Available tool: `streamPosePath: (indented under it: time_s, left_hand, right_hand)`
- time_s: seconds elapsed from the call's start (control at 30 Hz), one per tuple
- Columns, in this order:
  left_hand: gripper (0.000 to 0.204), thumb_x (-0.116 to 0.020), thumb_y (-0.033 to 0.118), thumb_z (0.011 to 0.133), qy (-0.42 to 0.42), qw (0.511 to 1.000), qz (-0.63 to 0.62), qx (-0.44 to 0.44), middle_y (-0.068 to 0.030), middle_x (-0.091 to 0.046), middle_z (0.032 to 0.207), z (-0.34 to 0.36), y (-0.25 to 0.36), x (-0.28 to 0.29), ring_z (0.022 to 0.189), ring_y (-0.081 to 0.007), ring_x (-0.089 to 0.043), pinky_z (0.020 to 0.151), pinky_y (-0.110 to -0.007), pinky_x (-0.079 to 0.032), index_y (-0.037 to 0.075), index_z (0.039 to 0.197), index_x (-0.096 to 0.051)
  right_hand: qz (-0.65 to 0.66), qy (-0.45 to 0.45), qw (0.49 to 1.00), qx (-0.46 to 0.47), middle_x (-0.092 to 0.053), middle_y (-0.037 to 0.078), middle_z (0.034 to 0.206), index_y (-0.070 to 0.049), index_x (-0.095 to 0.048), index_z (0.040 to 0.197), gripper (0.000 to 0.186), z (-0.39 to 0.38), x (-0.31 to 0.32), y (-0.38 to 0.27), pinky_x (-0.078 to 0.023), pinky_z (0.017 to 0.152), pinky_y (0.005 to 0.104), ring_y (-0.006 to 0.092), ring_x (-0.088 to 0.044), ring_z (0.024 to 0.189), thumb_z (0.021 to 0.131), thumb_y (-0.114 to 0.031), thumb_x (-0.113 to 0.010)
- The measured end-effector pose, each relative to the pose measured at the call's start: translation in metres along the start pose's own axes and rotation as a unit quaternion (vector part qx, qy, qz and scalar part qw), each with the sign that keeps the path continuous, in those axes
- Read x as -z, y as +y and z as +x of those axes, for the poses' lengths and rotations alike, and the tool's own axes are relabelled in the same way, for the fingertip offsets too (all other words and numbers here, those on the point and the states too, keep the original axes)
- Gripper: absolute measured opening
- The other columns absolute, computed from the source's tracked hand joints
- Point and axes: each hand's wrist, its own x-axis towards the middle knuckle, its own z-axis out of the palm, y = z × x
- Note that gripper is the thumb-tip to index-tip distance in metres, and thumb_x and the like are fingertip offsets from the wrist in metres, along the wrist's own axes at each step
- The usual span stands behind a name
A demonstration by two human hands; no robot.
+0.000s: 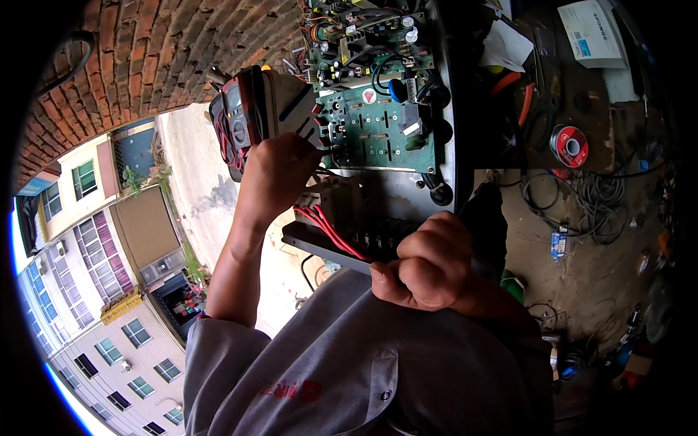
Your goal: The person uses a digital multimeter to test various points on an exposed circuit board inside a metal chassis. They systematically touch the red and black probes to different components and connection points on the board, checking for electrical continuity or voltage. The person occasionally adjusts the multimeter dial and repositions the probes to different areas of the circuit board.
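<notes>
A green circuit board [374, 134] with several parts soldered on it sits in an opened machine with a metal chassis [403, 198]. At the board's left edge is my left hand [280, 171], its fingers pinched together; whatever they hold is hidden. My right hand [429, 263] is curled closed over the near end of a grey metal bar [323, 248], thumb against it. Red wires [327, 229] run between the two hands from a pale block [331, 198]. Just beyond my left hand stands a multimeter [236, 109] in a red and black case, with red leads beside it.
More crowded circuitry [363, 43] fills the machine's far end. To the right, a bench [592, 109] bears a solder spool [568, 145], red-handled pliers [525, 105] and a white package [592, 35]. Coiled cables [592, 200] lie on the floor. A brick wall [156, 54] rises at far left.
</notes>
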Motion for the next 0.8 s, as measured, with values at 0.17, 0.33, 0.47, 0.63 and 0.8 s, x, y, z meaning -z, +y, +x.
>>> streamPosePath:
  time_s: [0.17,0.33,0.47,0.63,0.8]
  left_hand:
    - [0.015,-0.071,0.013,0.082,-0.025,1.000,0.008,0.008,-0.0135,-0.069,0.074,0.001,0.006,0.002,0.068,-0.0215,-0.068,0.063,-0.032,-0.052,-0.002,0.085,-0.069]
    - [0.016,-0.072,0.013,0.084,-0.040,0.999,0.012,0.020,-0.0086,-0.070,0.076,0.003,-0.002,0.001,0.071,-0.0105,-0.063,0.066,-0.028,-0.050,-0.002,0.088,-0.070]
    - [0.016,-0.072,0.014,0.084,-0.046,0.998,0.003,0.036,-0.0082,-0.070,0.077,0.004,0.006,0.003,0.072,-0.0106,-0.064,0.067,-0.028,-0.051,-0.001,0.089,-0.070]
    - [0.018,-0.069,0.015,0.086,0.049,0.999,-0.007,0.011,-0.0147,-0.071,0.081,-0.010,0.009,0.003,0.075,-0.0207,-0.072,0.066,-0.031,-0.054,-0.001,0.094,-0.067]
    - [0.017,-0.067,0.015,0.086,0.090,0.994,0.019,0.058,-0.0141,-0.072,0.080,-0.003,0.027,0.003,0.074,-0.0229,-0.072,0.066,-0.032,-0.054,-0.001,0.092,-0.068]
  right_hand:
    - [0.011,0.013,1.000,-0.006,-0.044,0.000,0.060,-0.013,-0.039,0.057,0.040,0.002,-0.002,-0.001,-0.028,0.048,0.0305,0.0144,-0.039,0.046,0.074,-0.013,-0.075]
    - [0.021,0.023,0.999,-0.009,-0.038,-0.001,0.058,-0.013,-0.033,0.054,0.046,0.002,-0.004,0.000,-0.023,0.047,0.0293,0.0136,-0.035,0.045,0.072,-0.012,-0.076]
    - [0.010,0.037,0.999,-0.001,-0.038,-0.001,0.057,-0.013,-0.033,0.054,0.047,0.003,-0.004,0.002,-0.022,0.047,0.0295,0.0134,-0.035,0.044,0.072,-0.013,-0.076]
    - [0.021,0.036,0.999,-0.006,-0.038,-0.001,0.057,-0.014,-0.033,0.054,0.047,0.004,-0.002,0.004,-0.022,0.046,0.0297,0.0133,-0.034,0.044,0.072,-0.017,-0.076]
    - [0.027,0.027,0.999,-0.010,-0.046,-0.002,0.057,-0.015,-0.041,0.058,0.039,0.002,0.001,0.005,-0.027,0.048,0.0298,0.0132,-0.040,0.045,0.073,-0.019,-0.077]
